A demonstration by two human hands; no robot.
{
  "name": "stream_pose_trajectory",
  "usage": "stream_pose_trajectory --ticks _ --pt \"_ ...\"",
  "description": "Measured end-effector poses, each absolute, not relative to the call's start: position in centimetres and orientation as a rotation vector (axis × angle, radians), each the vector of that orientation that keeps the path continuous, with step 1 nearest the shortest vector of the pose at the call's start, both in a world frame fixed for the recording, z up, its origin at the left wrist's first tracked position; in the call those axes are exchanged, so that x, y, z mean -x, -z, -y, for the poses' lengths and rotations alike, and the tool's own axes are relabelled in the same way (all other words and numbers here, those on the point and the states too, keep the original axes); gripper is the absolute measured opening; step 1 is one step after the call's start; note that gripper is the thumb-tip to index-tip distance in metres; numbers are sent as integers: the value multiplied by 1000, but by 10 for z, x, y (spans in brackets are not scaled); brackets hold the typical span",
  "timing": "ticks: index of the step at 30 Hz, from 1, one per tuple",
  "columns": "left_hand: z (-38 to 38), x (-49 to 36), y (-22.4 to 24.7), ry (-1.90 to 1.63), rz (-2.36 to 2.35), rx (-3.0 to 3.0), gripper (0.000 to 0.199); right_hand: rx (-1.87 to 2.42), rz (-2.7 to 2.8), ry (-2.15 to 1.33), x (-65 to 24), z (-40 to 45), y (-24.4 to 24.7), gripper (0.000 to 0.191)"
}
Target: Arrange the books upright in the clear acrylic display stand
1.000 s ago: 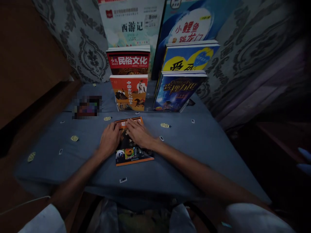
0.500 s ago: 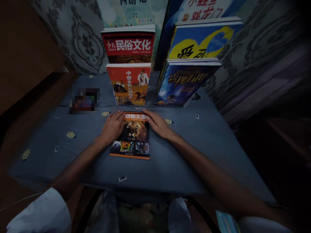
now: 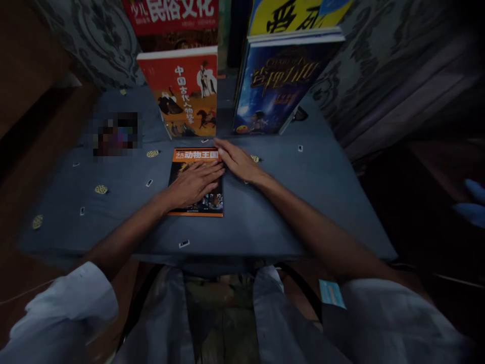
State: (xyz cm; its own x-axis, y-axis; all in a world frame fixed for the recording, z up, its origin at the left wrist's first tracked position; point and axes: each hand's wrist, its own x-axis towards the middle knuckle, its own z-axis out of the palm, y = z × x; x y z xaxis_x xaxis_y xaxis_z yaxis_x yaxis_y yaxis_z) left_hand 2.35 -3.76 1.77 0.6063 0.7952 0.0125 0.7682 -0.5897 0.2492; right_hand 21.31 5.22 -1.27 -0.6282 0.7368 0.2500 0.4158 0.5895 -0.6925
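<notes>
An orange-and-black animal book point(image 3: 197, 155) lies flat on the cloth-covered table, its cover facing up. My left hand point(image 3: 192, 184) rests palm down across the middle of that cover, fingers stretched out, hiding most of the lion picture. At the book's upper right corner is my right hand point(image 3: 239, 161); its fingers are extended along the edge and it grips nothing that I can see. Behind the hands, an orange-red book point(image 3: 189, 96) and a dark blue book point(image 3: 278, 93) stand upright, leaning back.
Further back stand a red book point(image 3: 174, 23) and a yellow-and-blue book point(image 3: 299, 15). A blurred-out item point(image 3: 115, 134) lies on the left of the grey-blue tablecloth point(image 3: 303, 212). The patterned curtain point(image 3: 102, 40) hangs behind. A light-blue packet point(image 3: 332, 293) shows below, by the right sleeve.
My left hand has slid from the book's left edge onto its cover. My right hand stays by the upper right corner. The view has tipped downward.
</notes>
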Motion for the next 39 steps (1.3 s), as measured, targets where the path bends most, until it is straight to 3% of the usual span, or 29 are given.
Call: stream_pose_trajectory --ticks 7,12,17,22,26,32,39 --pt "122 -28 -16 -177 -1071 -2584 49 935 2486 -587 -210 -49 27 62" --pt "141 -31 -14 -199 -1070 -2568 51 929 2545 -521 -211 -47 30 59" --pt "138 -25 -26 -475 -1154 -2384 45 1003 2550 -414 -207 -29 19 52" --pt "115 6 -14 -893 -1649 -2169 43 939 2603 -383 -200 30 17 52" --pt "98 27 4 -849 -1943 -2013 46 894 2666 -356 -209 66 22 62" --pt "83 29 6 -890 -1884 -1893 50 1046 2632 -351 -235 65 18 78" --pt "59 44 -18 -1019 -1702 -1008 41 1167 2597 -417 -231 67 16 82"
